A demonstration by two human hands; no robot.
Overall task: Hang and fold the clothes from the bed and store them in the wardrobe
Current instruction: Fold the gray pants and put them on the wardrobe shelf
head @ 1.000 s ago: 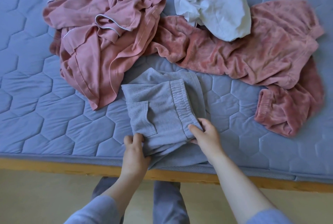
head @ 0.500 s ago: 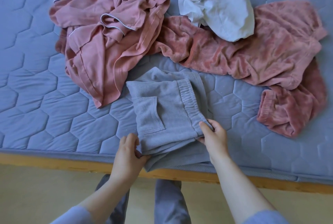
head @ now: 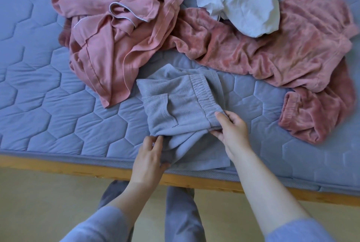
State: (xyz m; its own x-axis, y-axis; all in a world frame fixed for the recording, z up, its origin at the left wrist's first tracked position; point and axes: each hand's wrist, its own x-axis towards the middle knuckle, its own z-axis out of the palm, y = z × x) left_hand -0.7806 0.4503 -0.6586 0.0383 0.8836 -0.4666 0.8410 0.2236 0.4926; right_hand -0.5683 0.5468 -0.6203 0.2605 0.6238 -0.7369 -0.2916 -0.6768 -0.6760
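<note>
- Head view: the grey pants [head: 181, 109] lie folded into a thick, roughly square bundle on the mattress [head: 48, 105], close to its front edge and slightly toward 6 o'clock from the middle of the picture.
- They are made of a soft, looped grey knit. A patch pocket faces up on the left half, and a gathered elastic waistband runs down the right side from 12 to about 5 o'clock.
- A looser lower layer of the same cloth spreads out from under the bundle toward the bed edge.
- The left hand [head: 150, 156] grasps the bundle's corner at 7 o'clock, with its fingers curled round the stacked edges.
- The right hand [head: 231, 130] pinches the near end of the waistband at 4 o'clock, with the thumb on top and the fingers underneath.
- A crumpled pink pyjama top [head: 116, 37] lies just beside the pants at 11 o'clock.
- The pink fleece pants [head: 272, 50] stretch from 1 to 3 o'clock, and a white garment [head: 243, 2] rests on them.
- A wooden bed frame [head: 194, 178] runs along the front of the mattress.
</note>
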